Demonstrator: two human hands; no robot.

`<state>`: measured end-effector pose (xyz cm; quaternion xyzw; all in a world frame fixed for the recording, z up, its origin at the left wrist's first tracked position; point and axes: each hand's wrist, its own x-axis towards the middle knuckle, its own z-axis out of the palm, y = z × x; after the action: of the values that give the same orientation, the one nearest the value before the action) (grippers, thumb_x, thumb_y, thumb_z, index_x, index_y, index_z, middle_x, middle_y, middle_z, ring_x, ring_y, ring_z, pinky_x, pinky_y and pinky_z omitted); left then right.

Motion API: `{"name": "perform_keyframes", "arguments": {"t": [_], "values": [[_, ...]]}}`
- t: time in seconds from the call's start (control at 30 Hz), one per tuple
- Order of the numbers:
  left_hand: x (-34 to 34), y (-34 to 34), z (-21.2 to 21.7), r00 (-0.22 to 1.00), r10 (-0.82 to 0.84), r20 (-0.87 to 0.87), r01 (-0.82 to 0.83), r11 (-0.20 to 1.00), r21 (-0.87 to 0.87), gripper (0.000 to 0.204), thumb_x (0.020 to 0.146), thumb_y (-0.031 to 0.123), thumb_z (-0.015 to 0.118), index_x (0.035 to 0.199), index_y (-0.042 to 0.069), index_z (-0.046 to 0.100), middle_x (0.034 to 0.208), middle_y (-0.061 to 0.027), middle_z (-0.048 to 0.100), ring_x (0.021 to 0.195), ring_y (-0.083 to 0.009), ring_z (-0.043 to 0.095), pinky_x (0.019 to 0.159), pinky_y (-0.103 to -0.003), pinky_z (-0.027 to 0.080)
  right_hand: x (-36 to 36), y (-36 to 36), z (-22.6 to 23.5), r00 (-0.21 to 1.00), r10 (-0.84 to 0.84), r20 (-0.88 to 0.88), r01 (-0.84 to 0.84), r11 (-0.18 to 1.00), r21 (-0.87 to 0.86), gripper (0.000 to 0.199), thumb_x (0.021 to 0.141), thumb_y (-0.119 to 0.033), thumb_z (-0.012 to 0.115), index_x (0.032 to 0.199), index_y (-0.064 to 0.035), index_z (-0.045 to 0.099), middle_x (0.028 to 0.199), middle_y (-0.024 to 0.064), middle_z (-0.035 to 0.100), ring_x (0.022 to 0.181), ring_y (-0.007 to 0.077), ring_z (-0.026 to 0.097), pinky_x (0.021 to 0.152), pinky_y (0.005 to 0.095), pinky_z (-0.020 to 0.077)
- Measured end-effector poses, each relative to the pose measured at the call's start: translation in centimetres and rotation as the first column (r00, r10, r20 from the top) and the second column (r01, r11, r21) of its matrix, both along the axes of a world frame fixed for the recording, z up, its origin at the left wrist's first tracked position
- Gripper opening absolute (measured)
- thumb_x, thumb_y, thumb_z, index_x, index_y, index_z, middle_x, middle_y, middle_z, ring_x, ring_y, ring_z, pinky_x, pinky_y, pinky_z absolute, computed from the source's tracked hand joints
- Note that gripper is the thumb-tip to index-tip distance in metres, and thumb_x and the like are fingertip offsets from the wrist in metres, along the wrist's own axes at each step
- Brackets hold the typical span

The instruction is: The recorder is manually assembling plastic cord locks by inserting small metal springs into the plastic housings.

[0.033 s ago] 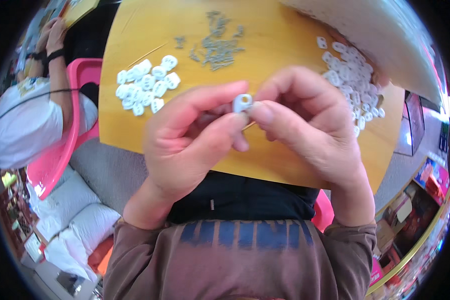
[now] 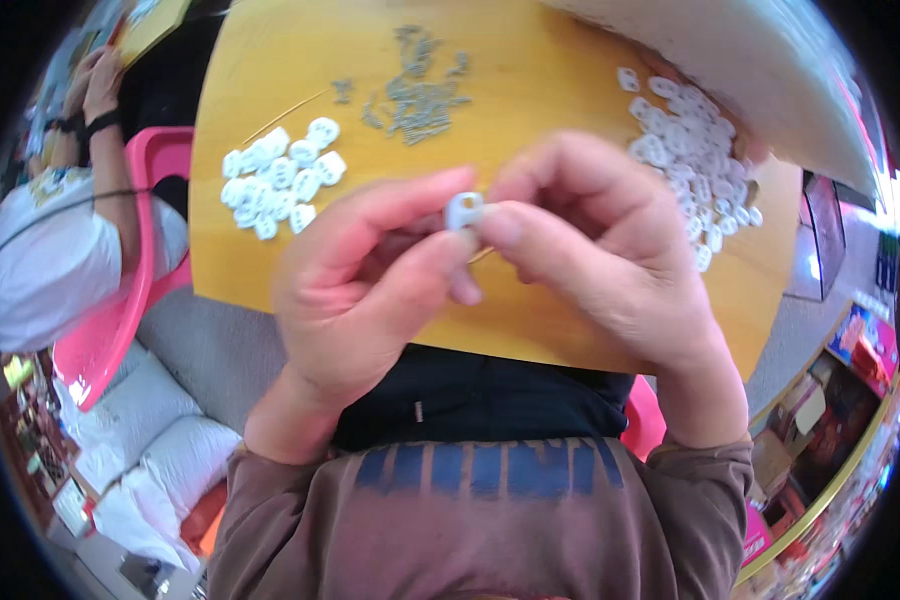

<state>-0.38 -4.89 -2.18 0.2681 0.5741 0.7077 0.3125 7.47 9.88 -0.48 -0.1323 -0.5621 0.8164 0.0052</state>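
Over the near part of the table, my left hand [image 2: 360,275] pinches a small white plastic piece with a hole [image 2: 464,211] between thumb and forefinger. It resembles a cord lock. My right hand [image 2: 590,240] is closed too, its thumb and forefinger tips against the piece's right side. Below the right thumb a short length of thin yellowish stick [image 2: 483,256] shows, apparently held in the right fingers; the rest of it is hidden. Left of my hands lies a heap of white plastic pieces [image 2: 280,178]. Small metal springs [image 2: 420,105] lie scattered beyond them.
A larger pile of white pieces [image 2: 685,140] lies at the right beside a big pale sack [image 2: 710,60]. Another thin stick [image 2: 285,115] rests on the yellow table [image 2: 530,335]. At the left, a co-worker [image 2: 55,240] sits by a pink chair [image 2: 150,240].
The table's contents and both hands appear slightly farther left in the view. The white piece stays between my fingers, a little more tilted.
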Motion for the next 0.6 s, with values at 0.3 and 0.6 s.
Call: {"name": "perform_keyframes", "arguments": {"t": [0.3, 0.6], "values": [[0.4, 0.7, -0.4, 0.991, 0.134, 0.017, -0.134, 0.991, -0.032, 0.026, 0.078, -0.004, 0.051, 0.104, -0.006, 0.051, 0.081, -0.0096, 0.058, 0.057, -0.0109, 0.054, 0.053, -0.018, 0.044, -0.1, 0.4, -1.0, 0.994, -0.041, -0.099, 0.051, 0.994, 0.101, 0.014, 0.076, -0.012, 0.052, 0.07, 0.0, 0.05, 0.059, 0.0075, 0.056, 0.055, 0.0153, 0.054, 0.052, 0.0284, 0.0422], [-0.7, 0.3, -0.7, 0.99, 0.14, 0.03, -0.14, 0.99, 0.007, 0.028, 0.079, -0.001, 0.049, 0.106, -0.007, 0.048, 0.08, -0.0112, 0.058, 0.057, -0.0105, 0.053, 0.057, -0.021, 0.043, 3.1, 4.9, 1.1, 0.979, -0.169, -0.11, 0.185, 0.532, 0.826, 0.014, 0.079, -0.007, 0.054, 0.089, 0.0015, 0.054, 0.074, 0.0053, 0.052, 0.067, 0.0099, 0.05, 0.062, 0.0207, 0.0414]]}}
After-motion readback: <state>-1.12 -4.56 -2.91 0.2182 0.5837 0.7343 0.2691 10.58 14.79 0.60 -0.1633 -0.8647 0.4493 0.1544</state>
